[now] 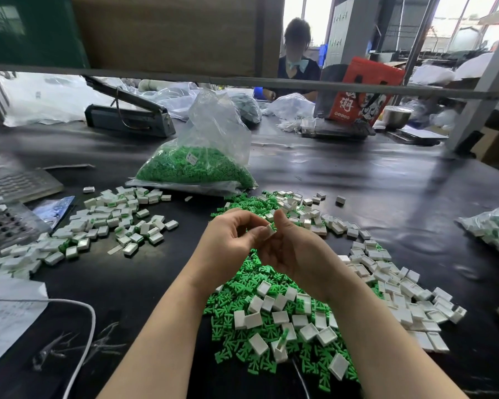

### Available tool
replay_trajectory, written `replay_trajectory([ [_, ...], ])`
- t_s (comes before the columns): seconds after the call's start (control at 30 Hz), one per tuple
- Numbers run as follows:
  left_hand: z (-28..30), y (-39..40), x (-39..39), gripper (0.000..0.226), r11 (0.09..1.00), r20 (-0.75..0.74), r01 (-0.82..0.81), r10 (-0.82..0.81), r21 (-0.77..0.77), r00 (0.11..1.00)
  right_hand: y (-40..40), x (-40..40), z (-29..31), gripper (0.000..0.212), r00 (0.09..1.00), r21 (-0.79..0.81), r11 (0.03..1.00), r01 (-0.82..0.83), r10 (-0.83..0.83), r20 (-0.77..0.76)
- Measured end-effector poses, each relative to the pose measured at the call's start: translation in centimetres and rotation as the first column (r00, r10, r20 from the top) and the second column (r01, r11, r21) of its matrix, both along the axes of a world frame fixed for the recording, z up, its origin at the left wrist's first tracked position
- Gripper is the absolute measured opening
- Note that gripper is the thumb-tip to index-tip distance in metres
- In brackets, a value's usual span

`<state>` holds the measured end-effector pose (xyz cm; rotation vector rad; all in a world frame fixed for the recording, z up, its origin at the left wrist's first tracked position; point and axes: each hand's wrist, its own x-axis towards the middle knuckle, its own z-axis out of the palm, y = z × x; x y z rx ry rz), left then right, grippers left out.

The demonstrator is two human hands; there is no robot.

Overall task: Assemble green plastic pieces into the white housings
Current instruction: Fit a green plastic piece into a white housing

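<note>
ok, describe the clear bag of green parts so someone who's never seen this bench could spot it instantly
On the black table, look straight past the two hands to the far edge of the loose green pile. There sits a clear plastic bag, its bottom packed with green pieces and its empty top standing up crumpled. Unlike the bag at the table's right edge, it holds only green and bears a small white label.

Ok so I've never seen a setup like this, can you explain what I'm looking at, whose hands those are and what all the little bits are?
One picture, from a camera worn on a person's head, looking down at their own hands. No machine. The left hand and right hand together pinch one white housing above the black table. Below lies a pile of green pieces mixed with empty housings. Left is a heap of housings showing green; behind, a bag of green pieces.
</note>
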<state>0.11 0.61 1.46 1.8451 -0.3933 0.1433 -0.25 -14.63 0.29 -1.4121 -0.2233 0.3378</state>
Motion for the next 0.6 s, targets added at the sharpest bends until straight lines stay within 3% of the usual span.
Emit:
replay_trajectory([
  [0.23, 0.15, -0.15, 0.06, 0.005, 0.999, 0.014, -0.007, 0.008, -0.041, 1.0, 0.71, -0.14, -0.11, 0.036, 0.991, 0.35, 0.937, -0.005, 0.052, -0.124],
  [0.4, 0.11, -0.12, 0.11, 0.003, 0.998, 0.0, -0.001, 0.001, -0.068, 1.0, 0.38, -0.02, -0.17, 0.044, 0.984, 0.35, 0.934, -0.064, 0.118, -0.137],
  [0.6, 0.24, -0.26, -0.23, 0.006, 0.988, -0.053, 0.019, -0.027, -0.15, 0.998, 0.08, 0.05, -0.19, 0.036, 0.986, 0.34, 0.937, -0.075, 0.121, -0.115],
])
